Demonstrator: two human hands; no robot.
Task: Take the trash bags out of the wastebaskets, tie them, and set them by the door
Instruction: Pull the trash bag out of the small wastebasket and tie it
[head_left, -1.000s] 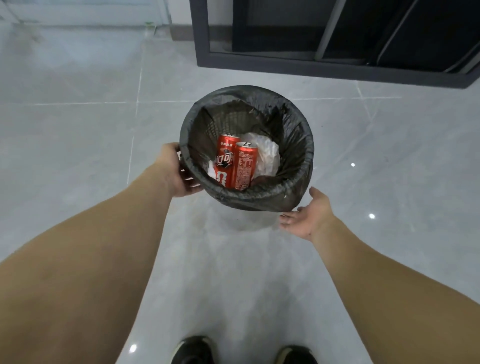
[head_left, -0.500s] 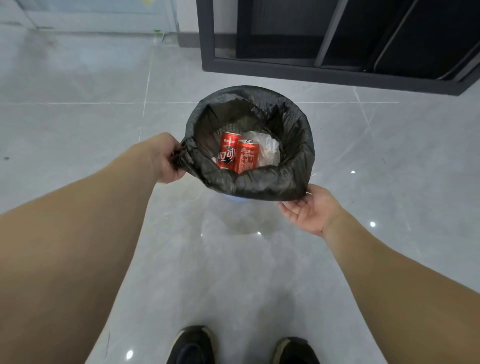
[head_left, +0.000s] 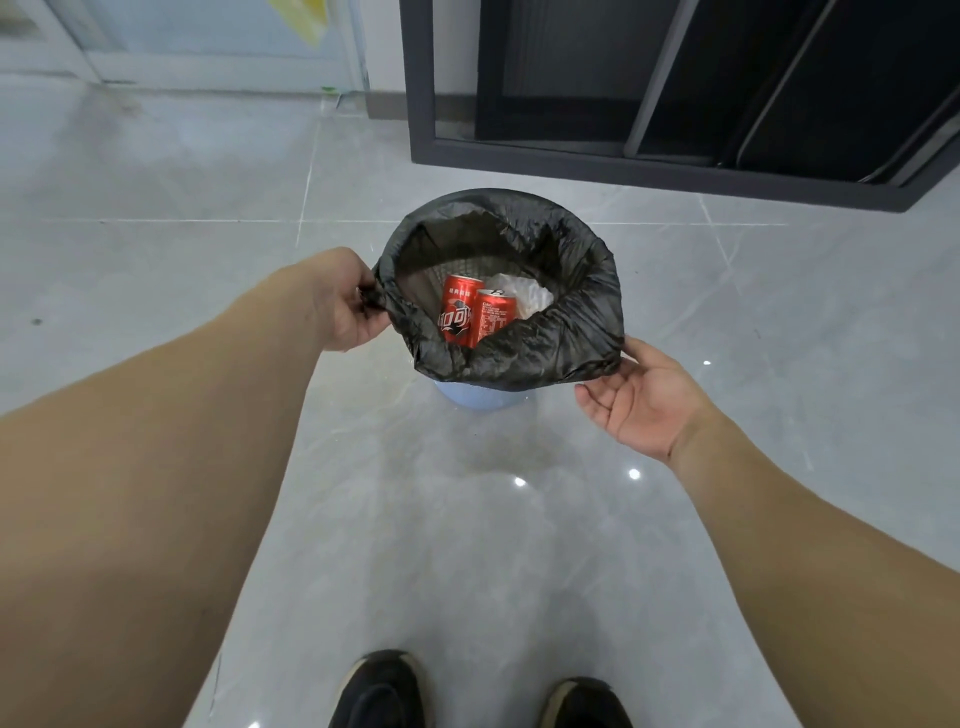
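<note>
A black trash bag (head_left: 540, 348) lines a light blue wastebasket (head_left: 483, 397) standing on the grey tiled floor; only a sliver of the basket shows under the bag's folded rim. Inside lie two red cans (head_left: 470, 317) and crumpled white paper (head_left: 524, 296). My left hand (head_left: 345, 299) pinches the bag's rim on its left side, pulled away from the basket. My right hand (head_left: 636, 400) is palm up under the rim's right front edge, thumb on the plastic, fingers fairly straight.
A dark-framed cabinet or shelf (head_left: 675, 166) stands on the floor just behind the basket. A glass door or panel (head_left: 208, 47) is at the far left. My two black shoes (head_left: 379, 691) are at the bottom of the view.
My left hand took hold of the bag's left rim and pulled it off the basket. My right hand moved in under the right front edge. The blue basket now shows below.
</note>
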